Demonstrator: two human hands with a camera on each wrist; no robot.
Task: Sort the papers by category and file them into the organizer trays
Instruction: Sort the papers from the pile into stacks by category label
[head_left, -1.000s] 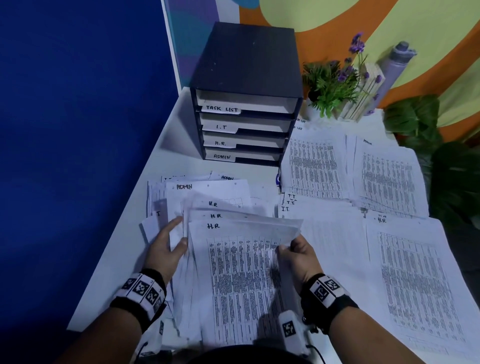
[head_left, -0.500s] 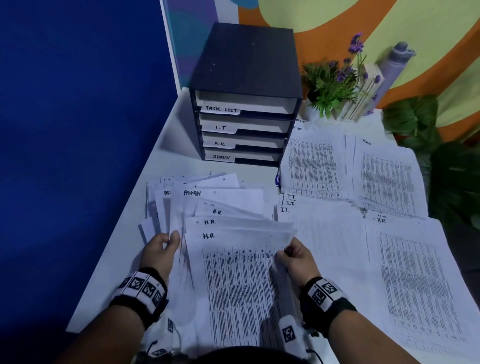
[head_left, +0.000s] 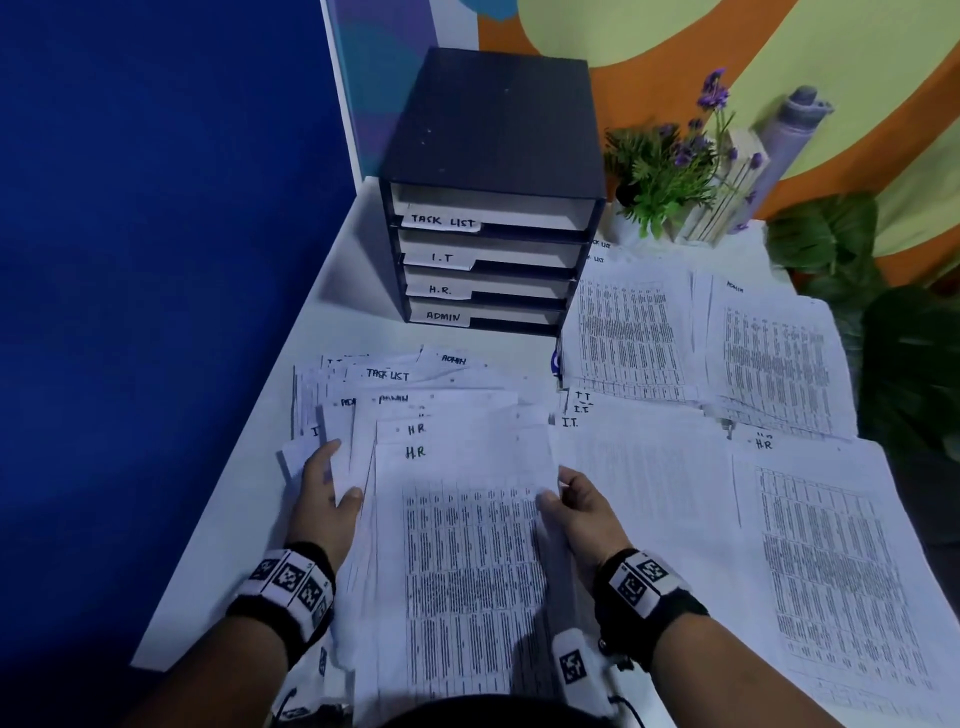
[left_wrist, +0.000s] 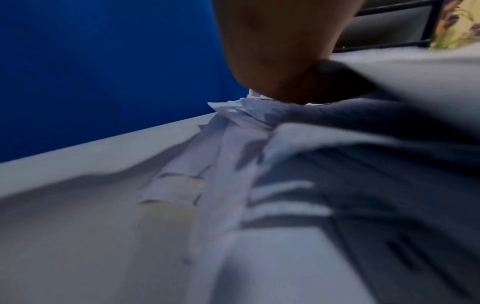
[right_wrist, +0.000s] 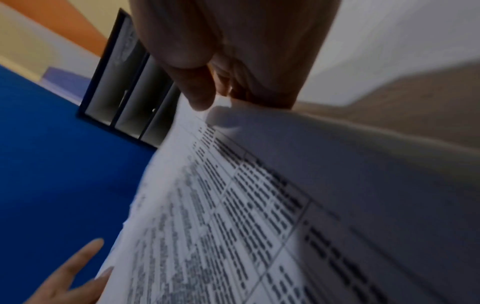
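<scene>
A fanned stack of printed papers lies on the white table in front of me. Its top sheet is headed H.R, and headings ADMIN and TASK LIST show further back. My left hand holds the stack's left edge between thumb and forefinger. My right hand pinches the right edge of the top H.R sheet, thumb on top. The black organizer stands at the back, with trays labelled TASK LIST, I.T, H.R. and ADMIN.
Sorted piles cover the right half of the table: a task list pile, an ADMIN pile, an I.T pile and an H.R pile. A potted plant and a grey bottle stand behind them. A blue partition runs along the left.
The lifted H.R sheets have come down flatter and nearer to me. The sheets behind them have spread out and a TASK LIST heading now shows. Both hands stay at the stack's edges.
</scene>
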